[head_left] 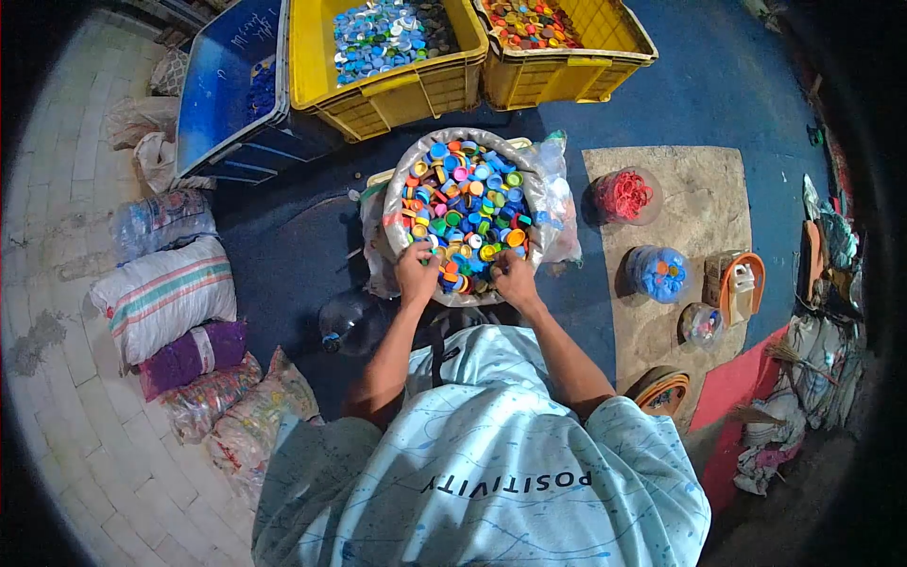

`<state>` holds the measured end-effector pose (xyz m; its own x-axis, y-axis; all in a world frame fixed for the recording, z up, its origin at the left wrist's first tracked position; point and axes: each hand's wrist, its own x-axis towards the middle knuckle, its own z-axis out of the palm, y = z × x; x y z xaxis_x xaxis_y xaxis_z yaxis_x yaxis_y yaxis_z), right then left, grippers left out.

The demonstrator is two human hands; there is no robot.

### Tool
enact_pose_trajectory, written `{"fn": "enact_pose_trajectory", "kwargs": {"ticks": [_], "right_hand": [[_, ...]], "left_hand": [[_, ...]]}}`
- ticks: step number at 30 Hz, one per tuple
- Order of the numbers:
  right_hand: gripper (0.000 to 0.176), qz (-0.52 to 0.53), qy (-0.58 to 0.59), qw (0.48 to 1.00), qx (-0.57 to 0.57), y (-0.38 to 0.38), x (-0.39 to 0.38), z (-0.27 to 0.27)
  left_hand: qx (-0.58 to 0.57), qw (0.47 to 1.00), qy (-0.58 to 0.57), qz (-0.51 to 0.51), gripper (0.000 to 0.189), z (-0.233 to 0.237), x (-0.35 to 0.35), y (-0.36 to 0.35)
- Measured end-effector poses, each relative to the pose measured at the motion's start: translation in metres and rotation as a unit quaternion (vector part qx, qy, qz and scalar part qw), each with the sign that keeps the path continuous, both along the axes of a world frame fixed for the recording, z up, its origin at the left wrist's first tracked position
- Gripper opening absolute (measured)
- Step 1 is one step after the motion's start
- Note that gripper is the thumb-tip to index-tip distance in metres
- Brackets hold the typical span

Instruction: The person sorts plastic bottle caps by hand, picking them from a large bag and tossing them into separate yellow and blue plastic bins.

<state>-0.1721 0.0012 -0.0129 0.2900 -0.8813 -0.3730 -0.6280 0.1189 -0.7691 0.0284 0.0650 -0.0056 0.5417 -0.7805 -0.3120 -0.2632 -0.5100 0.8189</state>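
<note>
A round grey basin (401,184) sits in front of me, heaped with mixed coloured bottle caps (465,203). My left hand (416,271) rests on the caps at the basin's near left edge, fingers curled down into them. At the near right edge my right hand (515,279) does the same. Whether either hand holds caps is hidden by the fingers.
Behind the basin stand a yellow crate (397,94) of blue and white caps, a second yellow crate (557,76) of red and orange caps, and a blue crate (227,85). Sacks (165,293) lie left. Clear tubs of red caps (624,196) and blue caps (658,272) stand on a brown mat at the right.
</note>
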Motion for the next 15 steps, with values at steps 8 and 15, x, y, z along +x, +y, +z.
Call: {"fn": "enact_pose_trajectory", "kwargs": {"ticks": [8,15], "right_hand": [[0.026,0.011,0.032,0.998,-0.048,-0.050,0.039,0.020],[0.036,0.026,0.071,0.953,-0.292,-0.088,0.104,0.014]], "left_hand": [[-0.056,0.816,0.523,0.241,0.034,0.032,0.005,0.026],[-0.050,0.702,0.642,0.303,0.031,0.038,-0.005,0.053]]}}
